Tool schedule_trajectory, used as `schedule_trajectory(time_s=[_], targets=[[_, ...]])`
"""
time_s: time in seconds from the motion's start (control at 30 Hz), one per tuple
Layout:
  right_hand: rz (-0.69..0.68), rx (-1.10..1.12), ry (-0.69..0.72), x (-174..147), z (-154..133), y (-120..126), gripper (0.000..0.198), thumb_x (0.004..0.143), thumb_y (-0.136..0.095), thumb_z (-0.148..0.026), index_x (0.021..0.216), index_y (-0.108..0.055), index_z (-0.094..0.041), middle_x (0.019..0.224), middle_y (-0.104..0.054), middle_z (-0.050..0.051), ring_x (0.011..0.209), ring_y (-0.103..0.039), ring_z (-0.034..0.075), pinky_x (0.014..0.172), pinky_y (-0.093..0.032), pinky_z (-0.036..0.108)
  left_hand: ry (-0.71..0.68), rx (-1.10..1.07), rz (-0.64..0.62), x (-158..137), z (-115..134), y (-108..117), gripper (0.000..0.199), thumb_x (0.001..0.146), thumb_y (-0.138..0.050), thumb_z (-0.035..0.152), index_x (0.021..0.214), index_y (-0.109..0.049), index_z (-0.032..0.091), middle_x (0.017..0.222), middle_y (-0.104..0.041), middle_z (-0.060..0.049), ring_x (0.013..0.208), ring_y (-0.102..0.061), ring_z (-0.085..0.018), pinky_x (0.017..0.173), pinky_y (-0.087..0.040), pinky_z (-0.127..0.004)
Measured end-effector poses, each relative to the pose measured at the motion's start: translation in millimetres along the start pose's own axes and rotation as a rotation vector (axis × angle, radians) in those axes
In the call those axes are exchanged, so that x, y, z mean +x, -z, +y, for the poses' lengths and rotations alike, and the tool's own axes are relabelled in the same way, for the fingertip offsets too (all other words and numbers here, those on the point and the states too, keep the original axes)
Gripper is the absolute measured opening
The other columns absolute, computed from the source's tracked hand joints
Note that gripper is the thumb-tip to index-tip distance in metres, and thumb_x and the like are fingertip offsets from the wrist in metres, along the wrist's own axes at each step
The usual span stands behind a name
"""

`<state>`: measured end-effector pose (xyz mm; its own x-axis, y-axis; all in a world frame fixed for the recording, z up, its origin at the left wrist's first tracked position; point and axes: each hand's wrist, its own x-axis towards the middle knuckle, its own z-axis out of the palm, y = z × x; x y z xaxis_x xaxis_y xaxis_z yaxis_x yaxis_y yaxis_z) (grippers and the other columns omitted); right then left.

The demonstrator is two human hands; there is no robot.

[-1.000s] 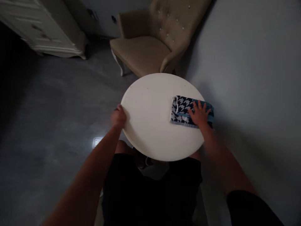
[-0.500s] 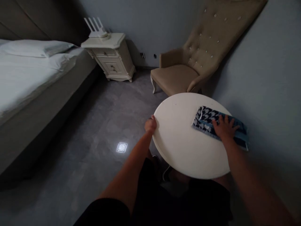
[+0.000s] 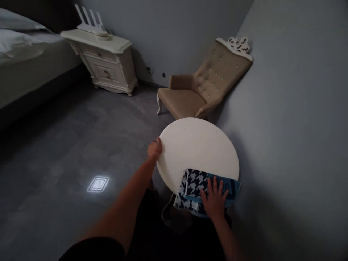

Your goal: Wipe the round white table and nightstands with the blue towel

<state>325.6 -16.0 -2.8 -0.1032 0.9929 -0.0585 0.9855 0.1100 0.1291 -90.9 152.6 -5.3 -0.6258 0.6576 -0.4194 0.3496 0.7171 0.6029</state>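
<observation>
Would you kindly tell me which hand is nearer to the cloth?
Right: the right hand lies spread on the cloth; the left hand is apart from it, gripping the edge of the table.

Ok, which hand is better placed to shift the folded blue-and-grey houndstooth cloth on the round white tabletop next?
Probably the right hand: it lies spread on the houndstooth cloth. The left hand holds the left edge of the round white tabletop, apart from the cloth.
</observation>
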Motion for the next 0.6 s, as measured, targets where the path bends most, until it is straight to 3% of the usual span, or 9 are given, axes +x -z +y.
schedule_trajectory(time_s=[0.1, 0.23, 0.6], targets=[[-0.021, 0.036, 0.02, 6.9, 3.2, 4.3, 0.08, 0.113, -0.034, -0.068, 0.182, -0.044, -0.03, 0.194, -0.019, 0.006, 0.18, -0.009, 0.05, 0.136, -0.019, 0.085, -0.001, -0.013, 0.005, -0.2, 0.8, 0.9, 0.081, 0.116, -0.024, 0.067, 0.136, -0.081, 0.014, 0.143, -0.078, -0.029, 0.138, -0.074, -0.044, 0.113, -0.059, -0.054], [-0.058, 0.04, 0.022, 51.6, 14.2, 19.1, 0.081, 0.113, -0.033, -0.068, 0.183, -0.041, -0.03, 0.194, -0.016, 0.006, 0.18, -0.01, 0.049, 0.136, -0.02, 0.085, 0.011, -0.01, -0.006, 2.6, 1.3, 0.8, 0.082, 0.115, -0.023, 0.068, 0.135, -0.081, 0.013, 0.14, -0.079, -0.03, 0.138, -0.074, -0.045, 0.112, -0.059, -0.055], [-0.009, 0.056, -0.088, 265.4, 50.6, 47.6, 0.081, 0.116, -0.024, -0.068, 0.184, -0.036, -0.025, 0.194, -0.02, 0.011, 0.177, -0.016, 0.049, 0.136, -0.019, 0.084, 0.017, 0.042, 0.015, 7.7, 8.1, -3.7, 0.079, 0.117, -0.021, 0.062, 0.132, -0.08, 0.012, 0.138, -0.08, -0.03, 0.138, -0.075, -0.043, 0.112, -0.059, -0.052]])
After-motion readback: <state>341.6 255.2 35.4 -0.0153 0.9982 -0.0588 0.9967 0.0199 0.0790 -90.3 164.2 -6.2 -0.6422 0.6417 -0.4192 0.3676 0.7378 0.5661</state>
